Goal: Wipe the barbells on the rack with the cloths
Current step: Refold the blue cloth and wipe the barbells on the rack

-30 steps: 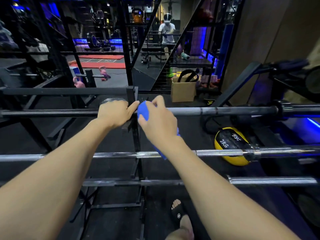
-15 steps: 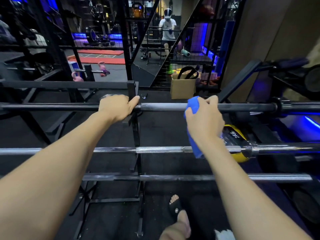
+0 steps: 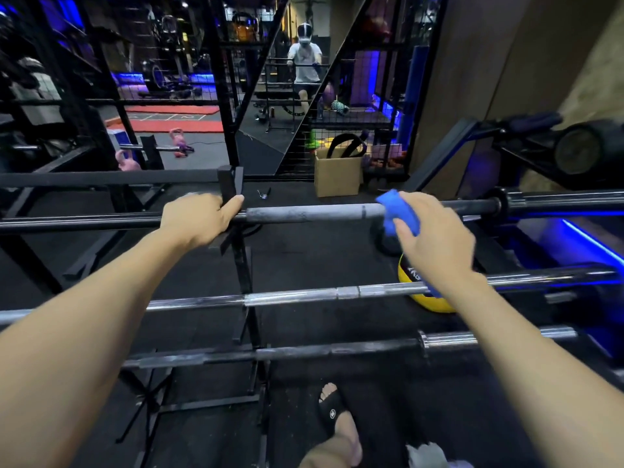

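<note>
Steel bars lie across the rack; at nine o'clock our left hand [image 3: 199,219] curls its fingers over the top barbell [image 3: 310,213] beside the black upright [image 3: 241,258]. Toward three o'clock, our right hand [image 3: 435,236] clamps a blue cloth [image 3: 396,211] around that same barbell, above a yellow ball [image 3: 427,295].

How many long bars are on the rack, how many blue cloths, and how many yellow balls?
Barbells: 3 (top, middle, bottom)
Blue cloths: 1, gripped by the right hand
Yellow medicine balls: 1
Total: 5
</note>
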